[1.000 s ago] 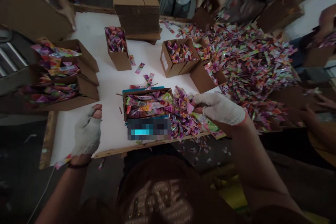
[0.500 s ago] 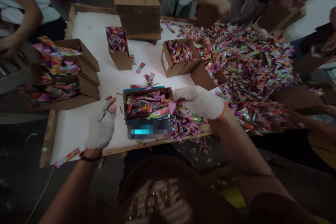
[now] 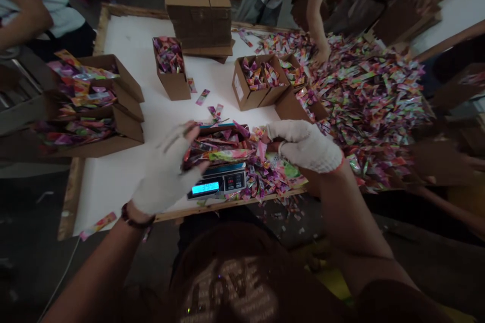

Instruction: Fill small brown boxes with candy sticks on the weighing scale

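Box (image 3: 217,130): being borne, full of sachets (image 3: 229,155), on the scale (image 3: 234,181) near the middle of the bench's (image 3: 129,40) front edge.
Left hand (image 3: 164,174): grip being spread wide at the box's left end; contact cannot be told.
Right hand (image 3: 306,146): grip being curled nearly closed at the box's right end, pink sachet (image 3: 261,150) showing by fingertips; hold cannot be told.
Heap (image 3: 371,93): bench's right end being covered.

Between my left hand (image 3: 161,176) and my right hand (image 3: 308,146), a box (image 3: 217,130) of packets (image 3: 229,155) sits on a scale (image 3: 235,180). More boxes (image 3: 129,126) stand past my left hand. A big pile (image 3: 371,91) lies past my right.
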A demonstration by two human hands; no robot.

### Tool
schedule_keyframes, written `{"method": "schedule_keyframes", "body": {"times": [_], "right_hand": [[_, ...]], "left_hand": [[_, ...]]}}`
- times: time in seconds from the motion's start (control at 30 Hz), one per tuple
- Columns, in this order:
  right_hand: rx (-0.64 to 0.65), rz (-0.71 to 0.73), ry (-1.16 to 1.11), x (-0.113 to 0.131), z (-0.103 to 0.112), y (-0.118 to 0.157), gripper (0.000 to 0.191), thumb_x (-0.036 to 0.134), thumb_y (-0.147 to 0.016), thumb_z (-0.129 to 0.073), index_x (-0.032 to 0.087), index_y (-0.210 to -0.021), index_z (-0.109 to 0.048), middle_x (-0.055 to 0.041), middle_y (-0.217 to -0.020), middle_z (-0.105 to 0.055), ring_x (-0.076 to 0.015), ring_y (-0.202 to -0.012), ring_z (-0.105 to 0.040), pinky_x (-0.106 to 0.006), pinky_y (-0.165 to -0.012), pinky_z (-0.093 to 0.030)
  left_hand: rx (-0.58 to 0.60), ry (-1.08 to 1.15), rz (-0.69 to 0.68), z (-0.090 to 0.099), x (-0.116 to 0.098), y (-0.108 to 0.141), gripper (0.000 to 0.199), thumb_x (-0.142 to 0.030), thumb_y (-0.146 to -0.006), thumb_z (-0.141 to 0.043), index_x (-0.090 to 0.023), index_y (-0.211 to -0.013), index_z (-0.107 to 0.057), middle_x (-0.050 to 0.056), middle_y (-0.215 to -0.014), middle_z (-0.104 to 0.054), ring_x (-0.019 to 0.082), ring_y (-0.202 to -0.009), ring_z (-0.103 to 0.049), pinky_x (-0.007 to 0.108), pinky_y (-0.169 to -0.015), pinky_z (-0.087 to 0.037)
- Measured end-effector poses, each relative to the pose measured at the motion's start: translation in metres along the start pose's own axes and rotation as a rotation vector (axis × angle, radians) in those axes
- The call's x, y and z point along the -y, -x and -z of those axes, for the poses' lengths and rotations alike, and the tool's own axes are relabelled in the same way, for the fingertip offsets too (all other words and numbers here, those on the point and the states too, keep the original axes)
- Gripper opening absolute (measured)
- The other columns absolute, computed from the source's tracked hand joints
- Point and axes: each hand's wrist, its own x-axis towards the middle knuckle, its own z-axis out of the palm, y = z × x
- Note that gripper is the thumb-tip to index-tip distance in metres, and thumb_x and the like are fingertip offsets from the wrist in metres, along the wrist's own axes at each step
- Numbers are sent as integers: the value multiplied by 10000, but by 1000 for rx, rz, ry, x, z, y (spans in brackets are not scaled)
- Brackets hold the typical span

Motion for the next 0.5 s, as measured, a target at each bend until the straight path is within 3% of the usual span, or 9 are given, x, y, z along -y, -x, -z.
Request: {"method": "schedule_keyframes", "body": {"times": [0.1, 0.13, 0.2, 0.27, 0.37, 0.43, 0.5], "right_hand": [[7, 18, -5, 9, -3, -9, 370, 129, -824, -620, 256, -1049, -885, -39, -1044, -874, -265, -1048, -790, -382, -1036, -644], [-10, 11, 1, 9, -3, -9, 363, 132, -828, -623, 258, -1050, -882, -44, -1054, -872, -272, -1060, -794, -388, -1050, -644], [-58, -5, 2, 3, -4, -5, 331, 155, -839, -635, 246, -1052, -872, -62, -1082, -872, -292, -1098, -804, -409, -1087, -643], [-100, -35, -8, -11, -6, 4, 300, 198, -856, -646, 225, -1059, -866, -73, -1080, -876, -306, -1113, -810, -428, -1103, -647], [-126, -224, 50, -48, -13, 27, 294, 261, -901, -687, 218, -1128, -869, -67, -1061, -883, -303, -1098, -816, -408, -1068, -658], [-161, -483, 193, -79, -18, 48, 355, 273, -921, -739, 208, -1245, -867, -113, -1166, -898, -322, -1156, -826, -395, -1066, -652], [-222, -827, 369, -112, -21, 72, 453, 290, -953, -777, 160, -1383, -838, -218, -1330, -878, -369, -1252, -831, -414, -1082, -643]], "left_hand": [[291, -64, -144, -16, -16, -34, 349, -273, -972, -807, -212, -1315, -826, 173, -1338, -876, 403, -1350, -819, 589, -1299, -620], [354, -108, -155, -22, -17, -42, 254, -202, -1004, -739, -210, -1240, -832, 152, -1184, -879, 378, -1223, -843, 574, -1253, -639], [423, -211, -151, -31, -13, -49, 280, -109, -1048, -613, -200, -1173, -845, 130, -992, -849, 347, -1046, -847, 554, -1172, -660], [396, -287, -148, -35, -4, -43, 339, -114, -1044, -622, -180, -1274, -862, 182, -1130, -881, 383, -1166, -853, 591, -1203, -639], [246, -272, -117, -26, 16, -16, 615, -213, -948, -751, -191, -1561, -791, 250, -1665, -768, 483, -1631, -671, 696, -1396, -494], [105, -183, 14, -16, 30, 4, 757, -333, -918, -769, -175, -1657, -724, 269, -1807, -661, 503, -1745, -564, 702, -1441, -453], [-13, -91, 265, -8, 42, 18, 845, -503, -924, -746, -121, -1676, -687, 325, -1759, -678, 529, -1669, -637, 702, -1372, -538]]}}
